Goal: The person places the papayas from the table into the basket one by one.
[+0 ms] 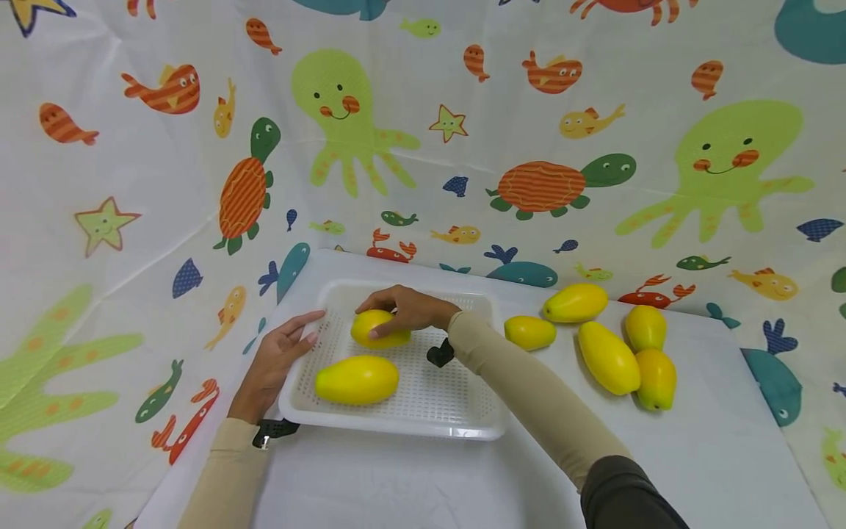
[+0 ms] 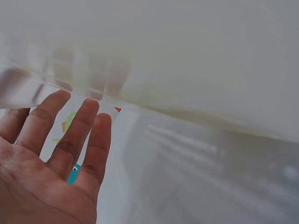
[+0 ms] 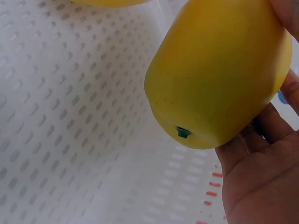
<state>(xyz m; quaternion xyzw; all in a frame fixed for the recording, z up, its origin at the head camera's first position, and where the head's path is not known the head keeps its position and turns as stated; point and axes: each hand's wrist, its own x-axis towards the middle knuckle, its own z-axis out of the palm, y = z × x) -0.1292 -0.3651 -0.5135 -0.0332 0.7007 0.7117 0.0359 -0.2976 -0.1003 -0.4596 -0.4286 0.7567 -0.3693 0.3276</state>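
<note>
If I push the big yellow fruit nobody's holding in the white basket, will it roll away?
The big yellow fruit would probably roll, since its long body is rounded. The raised sides of the white basket should stop it getting far. Its smooth, shiny skin may feel slippery.

In the head view, the sleeve (image 1: 228, 477) toward 7 o'clock is plain beige, lightly creased, and ends at the wrist below the bare left grip (image 1: 269, 367); a black strap (image 1: 277, 430) with a small silvery metal piece sits there. The other beige sleeve (image 1: 529, 397), toward 4 o'clock, disappears under a dark grey, nearly black cover (image 1: 628, 496) higher up the arm. Near 6 o'clock, below the bare right grip (image 1: 416, 307), a small black rounded piece (image 1: 439, 355) juts from the cuff.
</note>
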